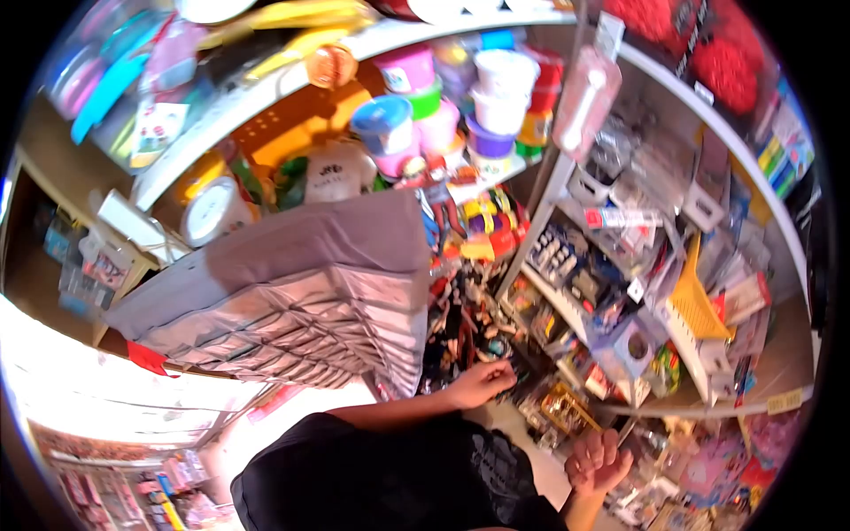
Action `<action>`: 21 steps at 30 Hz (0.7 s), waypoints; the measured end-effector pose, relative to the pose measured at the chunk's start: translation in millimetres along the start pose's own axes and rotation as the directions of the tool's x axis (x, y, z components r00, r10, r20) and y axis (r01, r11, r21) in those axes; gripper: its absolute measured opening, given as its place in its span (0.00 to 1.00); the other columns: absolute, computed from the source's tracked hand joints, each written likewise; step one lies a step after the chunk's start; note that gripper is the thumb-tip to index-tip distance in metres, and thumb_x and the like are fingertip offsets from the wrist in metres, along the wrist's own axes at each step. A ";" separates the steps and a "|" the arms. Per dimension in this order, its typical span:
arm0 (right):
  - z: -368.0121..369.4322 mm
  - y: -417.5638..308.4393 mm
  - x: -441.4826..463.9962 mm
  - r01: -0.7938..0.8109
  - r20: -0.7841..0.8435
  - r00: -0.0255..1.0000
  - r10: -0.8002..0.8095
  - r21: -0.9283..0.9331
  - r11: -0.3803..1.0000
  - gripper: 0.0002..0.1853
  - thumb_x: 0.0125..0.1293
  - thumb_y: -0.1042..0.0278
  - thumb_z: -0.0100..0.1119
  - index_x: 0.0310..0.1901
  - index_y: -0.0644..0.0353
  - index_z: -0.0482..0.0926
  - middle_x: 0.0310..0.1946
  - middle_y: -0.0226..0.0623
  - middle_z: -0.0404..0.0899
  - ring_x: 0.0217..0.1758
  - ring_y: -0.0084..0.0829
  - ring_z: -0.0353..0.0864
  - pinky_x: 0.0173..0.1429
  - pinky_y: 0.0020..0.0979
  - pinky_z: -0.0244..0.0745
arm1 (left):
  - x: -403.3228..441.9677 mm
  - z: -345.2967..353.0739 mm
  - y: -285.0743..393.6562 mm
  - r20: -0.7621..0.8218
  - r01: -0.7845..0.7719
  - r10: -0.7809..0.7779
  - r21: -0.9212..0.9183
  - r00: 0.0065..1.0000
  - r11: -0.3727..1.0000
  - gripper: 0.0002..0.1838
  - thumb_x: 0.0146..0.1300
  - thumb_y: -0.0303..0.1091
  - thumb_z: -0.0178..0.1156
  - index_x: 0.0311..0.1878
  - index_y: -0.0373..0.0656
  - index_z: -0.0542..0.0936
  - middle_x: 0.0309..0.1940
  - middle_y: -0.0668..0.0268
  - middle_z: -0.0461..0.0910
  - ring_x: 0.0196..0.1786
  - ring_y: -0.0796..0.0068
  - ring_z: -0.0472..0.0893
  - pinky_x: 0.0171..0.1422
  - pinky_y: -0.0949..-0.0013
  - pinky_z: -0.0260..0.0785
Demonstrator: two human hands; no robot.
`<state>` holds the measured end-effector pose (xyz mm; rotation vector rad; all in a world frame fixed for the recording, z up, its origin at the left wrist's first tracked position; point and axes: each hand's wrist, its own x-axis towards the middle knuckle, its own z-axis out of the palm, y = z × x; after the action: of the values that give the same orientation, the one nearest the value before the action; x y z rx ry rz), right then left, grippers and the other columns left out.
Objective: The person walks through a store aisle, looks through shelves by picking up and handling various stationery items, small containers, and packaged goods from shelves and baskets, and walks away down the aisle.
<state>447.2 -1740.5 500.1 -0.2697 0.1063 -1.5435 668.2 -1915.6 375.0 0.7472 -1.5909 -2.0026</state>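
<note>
**Right of the pleated grey cover (354,292), a curled left hand (482,384) and a loosely bent right hand (598,462)**

At the far left, beyond the cover's tapering end, a white box (140,228) stands at a slant. A strip of red cloth (149,358) hangs at the cover's lower left edge. Just above the cover sits a white-topped tub (212,211), and further along its top side a white bag (336,173) with dark lettering. Higher above it, a blue-lidded tub (385,124) stands among other bright tubs. Below the cover is the person's black shirt (390,478).

Close by the cover's right edge, toy figures (443,199) lie above a dark jumble of small goods (469,327). The left hand is at the lower end of this jumble, its fingers drawn in narrowly; whether it grips or touches anything, I cannot tell. Farther right of the cover and lower down lies a gold-coloured tray (567,409). The right hand is raised just below that tray in view, moderately wide, its fingers bent and slightly apart. Well right of the cover, a yellow basket (699,292) leans among packaged goods.
</note>
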 end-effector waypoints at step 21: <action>3.6 7.1 56.0 -0.252 0.029 0.967 0.254 -0.068 0.965 0.16 0.63 0.52 0.60 0.37 0.55 0.69 0.33 0.35 0.66 0.38 0.34 0.67 0.33 0.32 0.66 | -19.7 -15.0 50.2 -0.016 -0.206 0.206 -0.111 0.978 0.972 0.06 0.73 0.31 0.57 0.42 0.38 0.74 0.32 0.71 0.72 0.37 0.82 0.75 0.44 0.75 0.69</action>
<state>456.5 -1795.8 507.5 -0.3225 0.1549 -1.2818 694.2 -1924.1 423.7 0.5210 -1.4747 -1.9189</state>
